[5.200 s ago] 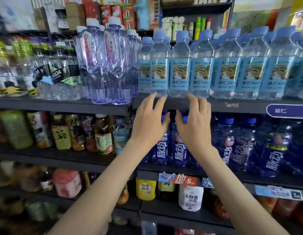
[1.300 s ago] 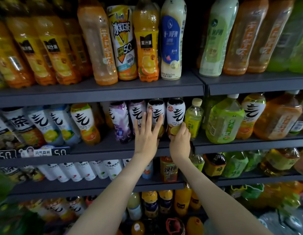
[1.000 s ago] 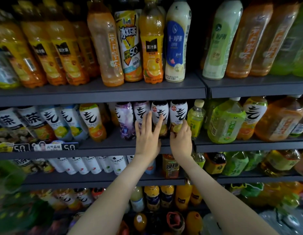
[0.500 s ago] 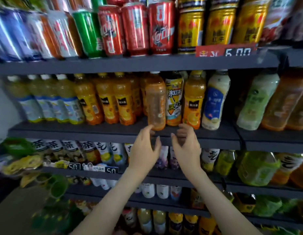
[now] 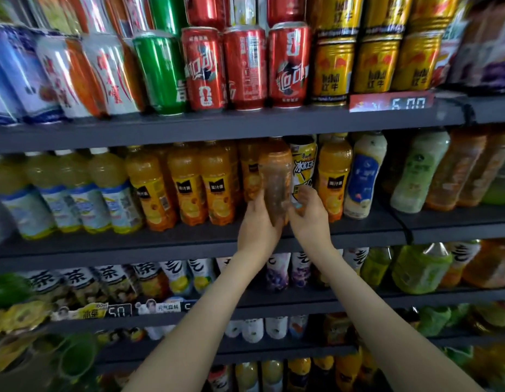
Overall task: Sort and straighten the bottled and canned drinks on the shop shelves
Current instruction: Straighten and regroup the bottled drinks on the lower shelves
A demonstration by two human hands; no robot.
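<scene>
Two bare forearms reach up from the near edge toward the middle shelf. The left hand (image 5: 257, 222) and right hand (image 5: 309, 216) meet round the lower part of a clear plastic bottle of amber-brown drink (image 5: 275, 182). Each grip is curled against its side of the bottle, left from the left, right from the right. The bottle is blurred and stands close to upright. The hands hide its base, so whether it rests on the shelf cannot be told.

It sits nearer than its row, over the bare front strip of the dark grey metal shelf (image 5: 161, 244). Just left of it stand orange juice bottles with black labels (image 5: 217, 188). Just behind it to the right is a yellow-labelled iced tea bottle (image 5: 303, 165), then a white bottle with a blue label (image 5: 364, 176).

The bottle's top comes close under the upper shelf's front edge (image 5: 245, 125), leaving little room above. Farther up stand red drink cans (image 5: 245, 66) and gold cans (image 5: 333, 66).
</scene>
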